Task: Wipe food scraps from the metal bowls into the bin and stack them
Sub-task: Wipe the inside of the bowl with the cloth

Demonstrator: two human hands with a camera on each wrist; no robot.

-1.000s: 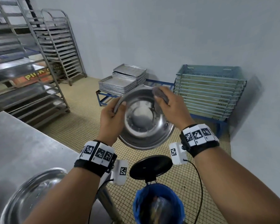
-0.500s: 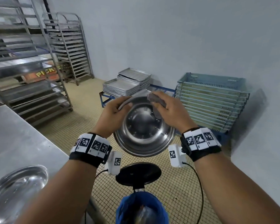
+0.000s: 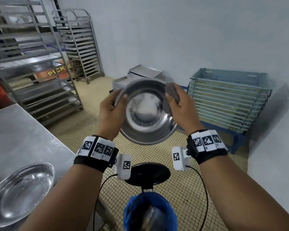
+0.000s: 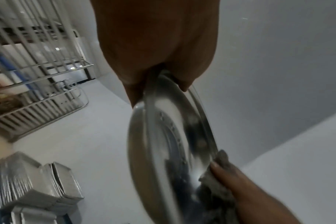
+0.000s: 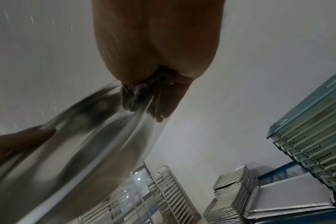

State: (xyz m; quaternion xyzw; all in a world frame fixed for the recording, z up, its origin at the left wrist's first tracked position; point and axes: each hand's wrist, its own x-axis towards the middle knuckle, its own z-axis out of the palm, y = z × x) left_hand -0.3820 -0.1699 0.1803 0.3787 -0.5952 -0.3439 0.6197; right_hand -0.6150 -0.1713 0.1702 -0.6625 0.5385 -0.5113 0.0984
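Steel gleams from the round, shallow metal bowl (image 3: 147, 112) held up in the air, tilted with its hollow toward the person, above the black bin with a blue liner (image 3: 149, 214) and its raised round black lid (image 3: 148, 173). The left hand (image 3: 109, 114) grips the bowl's left rim, thumb curled over the inside edge and fingers hidden behind. The right hand (image 3: 182, 109) pinches a crumpled grey cloth (image 3: 171, 95) against the right rim, thumb on the inner side, fingers wrapped round the outside; the right wrist view shows the cloth (image 5: 138, 94) bunched under the palm on the metal. A second round steel bowl (image 3: 20, 192) sits on the grey steel bench (image 3: 20, 134) at lower left, well apart from the held one.
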